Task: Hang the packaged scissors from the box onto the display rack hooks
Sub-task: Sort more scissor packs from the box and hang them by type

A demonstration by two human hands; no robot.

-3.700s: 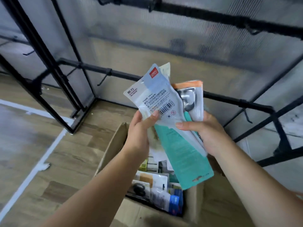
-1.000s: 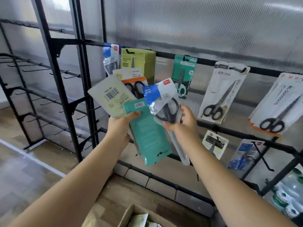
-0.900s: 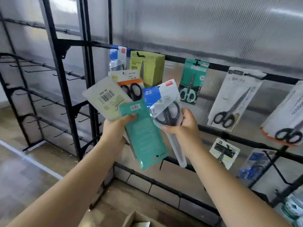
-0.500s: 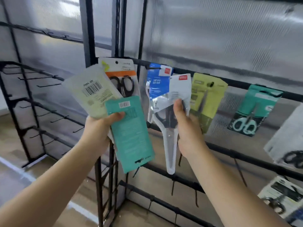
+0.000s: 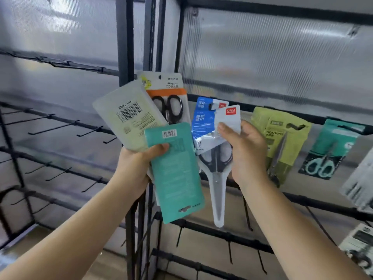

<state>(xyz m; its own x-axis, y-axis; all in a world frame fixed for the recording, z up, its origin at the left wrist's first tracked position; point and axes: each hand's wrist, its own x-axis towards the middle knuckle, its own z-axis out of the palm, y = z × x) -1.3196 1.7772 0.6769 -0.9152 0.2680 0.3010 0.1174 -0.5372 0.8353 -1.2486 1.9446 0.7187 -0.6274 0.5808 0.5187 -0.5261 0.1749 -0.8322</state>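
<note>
Ribbed plastic sheeting backed the black rack (image 5: 129, 57). Before it, the left hand (image 5: 134, 166) gripped three fanned packs (image 5: 173, 168); the right hand (image 5: 247, 152) pinched a scissors pack (image 5: 217, 174) just below the rack's blue hanging pack (image 5: 203, 116).

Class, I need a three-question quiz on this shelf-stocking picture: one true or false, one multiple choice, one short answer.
1. True or false: the right hand holds a blue-and-white scissors pack.
2. How many packs does the left hand hold? A one, B three, C six.
3. What colour is the pack hanging just right of the right hand?

Key: 1 true; 2 B; 3 yellow-green.
</note>
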